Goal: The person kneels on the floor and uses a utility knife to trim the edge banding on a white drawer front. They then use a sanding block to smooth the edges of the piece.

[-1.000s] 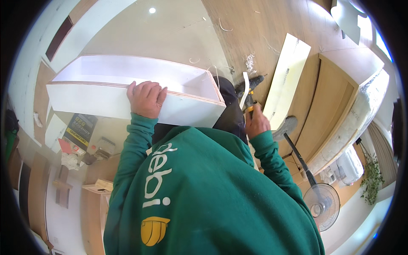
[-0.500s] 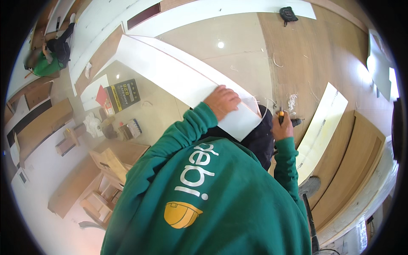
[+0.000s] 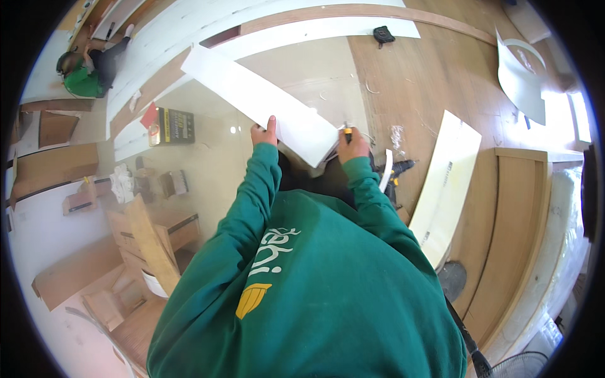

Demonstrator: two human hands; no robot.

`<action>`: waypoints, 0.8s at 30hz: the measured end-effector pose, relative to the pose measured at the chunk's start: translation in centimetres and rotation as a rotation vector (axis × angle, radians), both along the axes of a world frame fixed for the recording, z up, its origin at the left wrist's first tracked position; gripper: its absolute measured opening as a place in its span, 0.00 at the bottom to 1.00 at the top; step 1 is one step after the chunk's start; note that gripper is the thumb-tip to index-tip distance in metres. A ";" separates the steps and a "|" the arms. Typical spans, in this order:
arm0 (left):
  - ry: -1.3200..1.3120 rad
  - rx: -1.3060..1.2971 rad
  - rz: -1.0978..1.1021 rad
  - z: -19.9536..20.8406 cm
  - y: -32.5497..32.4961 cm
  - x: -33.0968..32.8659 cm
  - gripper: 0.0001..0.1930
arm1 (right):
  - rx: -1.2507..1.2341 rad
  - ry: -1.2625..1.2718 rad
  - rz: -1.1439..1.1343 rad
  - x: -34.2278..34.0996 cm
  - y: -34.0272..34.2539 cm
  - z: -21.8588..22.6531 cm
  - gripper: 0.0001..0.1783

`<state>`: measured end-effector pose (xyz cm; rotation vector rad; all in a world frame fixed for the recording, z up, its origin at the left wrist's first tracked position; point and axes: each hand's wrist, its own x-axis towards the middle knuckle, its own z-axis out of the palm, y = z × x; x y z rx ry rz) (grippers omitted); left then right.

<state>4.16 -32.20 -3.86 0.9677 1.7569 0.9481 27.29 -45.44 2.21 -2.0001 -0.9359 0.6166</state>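
A long white board [image 3: 252,94] slants from the far left down to my lap. My left hand [image 3: 265,132] is closed on its near left edge, thumb up and the other fingers partly hidden. At the board's near right corner, my right hand [image 3: 354,146] is wrapped round a yellow-and-black utility knife [image 3: 348,135]; its blade is too small to make out. Close to my right forearm lie a white strip [image 3: 386,171] and a black-and-yellow power drill [image 3: 402,167]. Thin pale shavings [image 3: 397,138] are scattered on the floor beyond them.
To the right lies a pale yellow board [image 3: 447,179], with wooden panels [image 3: 523,214] beyond. A black tape measure [image 3: 383,36] rests on a far white panel. An adhesive tin [image 3: 176,126] stands left, near wooden furniture [image 3: 151,239]. Another person [image 3: 85,79] works at the far left.
The board has been turned, and its near end has moved left. My left hand went from lying on top to gripping its left edge. My right hand brought the knife to the board's corner.
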 end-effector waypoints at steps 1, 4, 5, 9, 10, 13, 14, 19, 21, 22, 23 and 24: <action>0.110 -0.002 -0.043 -0.7 0.4 0.7 0.42 | -0.024 -0.006 -0.004 -0.6 -0.9 0.4 0.15; 0.306 -0.057 -0.151 0.4 0.7 2.6 0.44 | 0.003 -0.166 -0.056 -3.9 -2.9 -1.2 0.16; 0.283 -0.130 -0.180 2.1 0.8 2.7 0.44 | -0.064 -0.156 -0.039 -4.9 -3.6 -0.6 0.16; 0.257 0.116 -0.196 1.2 0.5 -4.9 0.41 | -0.168 -0.032 0.219 -11.7 -4.7 1.2 0.15; 0.218 0.150 -0.201 3.2 -1.1 -4.1 0.39 | -0.209 -0.047 0.261 -11.8 -5.0 1.1 0.15; 0.230 0.157 -0.253 4.2 -3.1 -6.7 0.38 | -0.366 0.454 0.268 -9.8 -3.8 3.5 0.18; 0.250 0.153 -0.212 2.6 -3.5 -7.3 0.39 | -0.258 0.765 0.136 -9.0 -3.8 2.0 0.20; 0.241 0.143 -0.195 -0.2 -8.0 -6.9 0.40 | 0.047 1.141 -0.409 -1.8 -7.1 2.7 0.11; 0.354 0.125 -0.211 2.2 -9.2 -6.0 0.40 | 0.050 1.130 -0.512 -0.2 -10.1 5.0 0.07; 0.418 0.250 -0.242 3.1 -9.9 -5.3 0.40 | 0.106 1.110 -0.381 1.2 -12.4 4.2 0.08; 0.473 0.349 -0.301 3.7 -10.2 -5.2 0.41 | 0.162 1.092 -0.250 2.1 -13.8 3.2 0.09; 0.552 0.418 -0.352 3.9 -11.1 -5.3 0.40 | 0.105 1.077 -0.213 1.7 -14.5 3.1 0.10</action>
